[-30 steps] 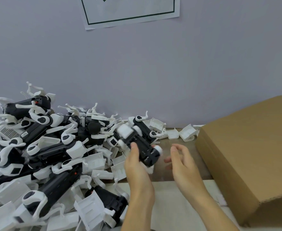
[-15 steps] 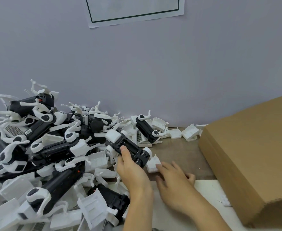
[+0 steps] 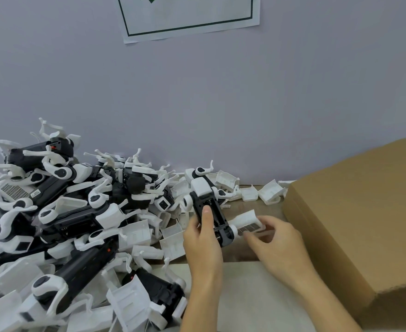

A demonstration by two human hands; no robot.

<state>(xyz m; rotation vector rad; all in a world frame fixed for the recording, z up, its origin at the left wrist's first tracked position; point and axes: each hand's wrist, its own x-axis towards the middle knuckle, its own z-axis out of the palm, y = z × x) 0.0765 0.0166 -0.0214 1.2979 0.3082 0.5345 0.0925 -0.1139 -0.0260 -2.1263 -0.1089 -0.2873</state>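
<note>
Even, diffuse lighting, apparently from overhead, leaves soft shadows and no glare; wide-angle distortion bends the edges, and the pile of parts (image 3: 60, 224) blurs slightly toward the lower left corner.

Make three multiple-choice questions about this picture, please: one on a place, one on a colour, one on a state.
1. Where does the cardboard box stand?
A. left of both hands
B. right of both hands
C. on top of the pile

2. What colour is the part with a barcode that the right hand pinches?
A. white
B. red
C. brown

3. What is the left hand doing?
A. lying flat on the table
B. hanging free
C. holding a black and white gadget

Answers:
1. B, the box fills the right edge of the view.
2. A, the part is plain white under its barcode label.
3. C, the thumb presses on the gadget's black body.
</note>
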